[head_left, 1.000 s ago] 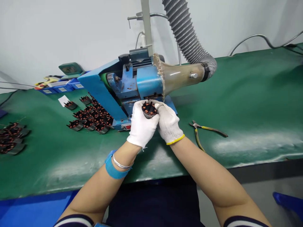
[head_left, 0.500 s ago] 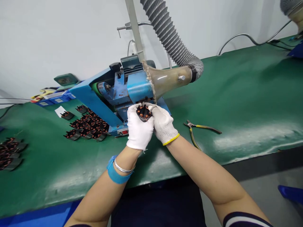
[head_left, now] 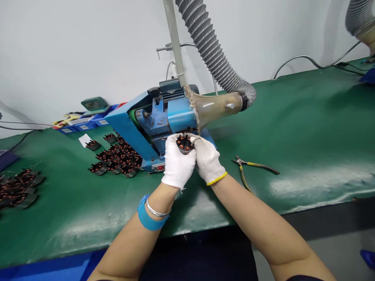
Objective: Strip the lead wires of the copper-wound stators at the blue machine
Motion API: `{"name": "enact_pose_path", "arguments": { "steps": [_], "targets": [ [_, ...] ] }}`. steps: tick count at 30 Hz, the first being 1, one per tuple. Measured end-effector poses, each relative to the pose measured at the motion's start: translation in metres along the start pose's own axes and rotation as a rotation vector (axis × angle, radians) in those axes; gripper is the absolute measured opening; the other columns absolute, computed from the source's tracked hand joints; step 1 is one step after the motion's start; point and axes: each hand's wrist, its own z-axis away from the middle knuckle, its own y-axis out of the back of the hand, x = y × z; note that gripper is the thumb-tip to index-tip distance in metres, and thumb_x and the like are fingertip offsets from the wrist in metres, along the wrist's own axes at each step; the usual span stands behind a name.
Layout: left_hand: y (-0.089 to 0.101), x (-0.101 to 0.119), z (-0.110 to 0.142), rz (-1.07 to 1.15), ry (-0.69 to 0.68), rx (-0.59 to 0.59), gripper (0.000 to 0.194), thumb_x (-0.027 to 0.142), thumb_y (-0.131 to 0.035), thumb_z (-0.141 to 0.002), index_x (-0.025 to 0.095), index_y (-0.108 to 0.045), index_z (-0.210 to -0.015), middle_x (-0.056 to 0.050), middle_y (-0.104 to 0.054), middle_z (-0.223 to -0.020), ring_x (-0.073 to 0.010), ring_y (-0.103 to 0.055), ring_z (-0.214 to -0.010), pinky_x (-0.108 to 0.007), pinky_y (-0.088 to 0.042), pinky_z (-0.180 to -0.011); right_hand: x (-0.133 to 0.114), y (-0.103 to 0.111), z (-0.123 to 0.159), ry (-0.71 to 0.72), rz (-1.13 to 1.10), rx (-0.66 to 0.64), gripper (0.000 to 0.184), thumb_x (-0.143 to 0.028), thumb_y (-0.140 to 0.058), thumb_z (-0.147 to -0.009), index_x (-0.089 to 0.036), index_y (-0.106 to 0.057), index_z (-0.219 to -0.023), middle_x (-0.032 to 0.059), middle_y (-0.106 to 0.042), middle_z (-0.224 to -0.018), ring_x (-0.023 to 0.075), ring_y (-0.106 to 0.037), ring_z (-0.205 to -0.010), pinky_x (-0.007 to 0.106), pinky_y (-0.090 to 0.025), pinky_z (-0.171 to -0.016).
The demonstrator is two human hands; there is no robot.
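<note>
A round motor stator (head_left: 184, 144), black with copper windings, sits between my two gloved hands. My left hand (head_left: 179, 162), in a white glove, is closed round its left side and underside. On the other side, my right hand (head_left: 208, 156), in a knitted glove with a yellow cuff, grips the stator with thumb and fingers at its upper right rim. Both hands are just in front of the blue belt-driven machine (head_left: 182, 114), below its opening. Most of the fingertips are hidden behind the stator.
Many stators (head_left: 119, 157) stand grouped left of the machine, and more stators (head_left: 20, 189) lie at the far left. Open-handled cutting pliers (head_left: 243, 162) rest on the green bench (head_left: 307, 128) to the right. A grey hose (head_left: 215, 48) joins the machine's funnel (head_left: 216, 106). Blue bins (head_left: 83, 124) stand behind.
The camera view has shifted, so the whole scene appears slightly lower and to the right. Both hands still grip the stator at the machine's front, with hardly any change in hold.
</note>
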Motion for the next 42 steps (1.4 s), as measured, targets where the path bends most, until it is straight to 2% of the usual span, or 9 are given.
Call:
{"name": "enact_pose_path", "arguments": {
  "steps": [7, 13, 18, 24, 29, 33, 36, 39, 42],
  "targets": [
    [0.023, -0.004, 0.015, 0.258, 0.011, -0.123, 0.046, 0.021, -0.072, -0.062, 0.020, -0.050, -0.102, -0.004, -0.063, -0.098, -0.0187, -0.063, -0.092, -0.038, -0.054, -0.088, 0.007, 0.001, 0.015, 0.140, 0.053, -0.061, 0.021, -0.034, -0.056, -0.078, -0.018, -0.068, -0.082, 0.0028, -0.071, -0.081, 0.0177, -0.066, -0.082, 0.028, -0.053, -0.077],
    [0.072, -0.017, 0.038, 0.794, 0.462, -0.314, 0.040, 0.037, -0.063, -0.065, 0.020, -0.056, -0.100, -0.008, -0.062, -0.091, -0.0136, -0.052, -0.062, -0.037, -0.055, -0.062, 0.016, 0.003, 0.030, 0.185, 0.179, -0.214, 0.045, -0.058, -0.048, -0.086, -0.020, -0.069, -0.077, 0.0034, -0.070, -0.076, 0.0174, -0.063, -0.073, 0.029, -0.049, -0.069],
    [0.102, -0.026, 0.047, 0.969, 0.650, -0.275, 0.036, 0.037, -0.047, -0.065, 0.018, -0.059, -0.093, -0.010, -0.057, -0.087, -0.0109, -0.038, -0.054, -0.032, -0.049, -0.054, 0.018, 0.004, 0.030, 0.228, 0.284, -0.247, 0.041, -0.055, -0.051, -0.087, -0.019, -0.071, -0.081, 0.0027, -0.069, -0.076, 0.0168, -0.059, -0.070, 0.030, -0.047, -0.069],
    [0.124, -0.036, 0.054, 1.151, 0.709, -0.222, 0.035, 0.037, -0.048, -0.067, 0.018, -0.060, -0.093, -0.008, -0.058, -0.086, -0.0107, -0.045, -0.056, -0.031, -0.054, -0.060, 0.023, 0.009, 0.028, 0.238, 0.300, -0.252, 0.039, -0.054, -0.052, -0.088, -0.021, -0.072, -0.083, 0.0028, -0.069, -0.077, 0.0170, -0.059, -0.070, 0.030, -0.045, -0.067],
    [0.150, -0.057, 0.074, 0.504, 0.503, -0.201, 0.040, 0.036, -0.071, -0.060, 0.020, -0.062, -0.096, -0.010, -0.066, -0.097, -0.0237, -0.064, -0.085, -0.048, -0.053, -0.087, 0.023, 0.013, 0.028, 0.235, 0.404, -0.251, 0.040, -0.055, -0.052, -0.086, -0.021, -0.072, -0.086, 0.0044, -0.070, -0.079, 0.0198, -0.061, -0.070, 0.032, -0.046, -0.066],
    [0.197, -0.093, 0.091, -0.204, 0.394, -0.206, 0.061, 0.040, -0.082, -0.053, 0.024, -0.064, -0.109, -0.009, -0.064, -0.121, -0.0300, -0.056, -0.120, -0.046, -0.040, -0.108, 0.019, 0.008, 0.035, 0.266, 0.556, -0.248, 0.033, -0.052, -0.056, -0.084, -0.023, -0.071, -0.081, 0.0048, -0.070, -0.079, 0.0213, -0.063, -0.070, 0.032, -0.046, -0.062],
    [0.252, -0.130, 0.082, -0.791, 0.546, -0.016, 0.073, 0.061, -0.067, -0.067, 0.022, -0.053, -0.127, -0.010, -0.062, -0.126, -0.0273, -0.057, -0.120, -0.038, -0.043, -0.105, 0.016, 0.002, 0.045, 0.326, 0.651, -0.275, 0.028, -0.049, -0.057, -0.084, -0.024, -0.069, -0.079, 0.0038, -0.068, -0.078, 0.0215, -0.063, -0.071, 0.033, -0.048, -0.066],
    [0.312, -0.167, 0.059, -0.984, 0.730, 0.225, 0.096, 0.072, -0.060, -0.065, 0.003, -0.047, -0.130, -0.030, -0.048, -0.137, -0.0426, -0.042, -0.132, -0.053, -0.033, -0.109, 0.015, 0.002, 0.051, 0.371, 0.714, -0.312, 0.027, -0.048, -0.055, -0.086, -0.024, -0.068, -0.081, 0.0033, -0.067, -0.081, 0.0215, -0.064, -0.076, 0.034, -0.051, -0.071],
    [0.358, -0.197, 0.039, -1.052, 0.904, 0.379, 0.111, 0.080, -0.057, -0.058, -0.003, -0.044, -0.132, -0.036, -0.042, -0.139, -0.0477, -0.035, -0.134, -0.059, -0.026, -0.109, 0.022, 0.013, 0.043, 0.500, 0.811, -0.475, 0.028, -0.049, -0.053, -0.087, -0.025, -0.068, -0.087, 0.0036, -0.068, -0.089, 0.0222, -0.066, -0.083, 0.035, -0.053, -0.077]
  ]
}}
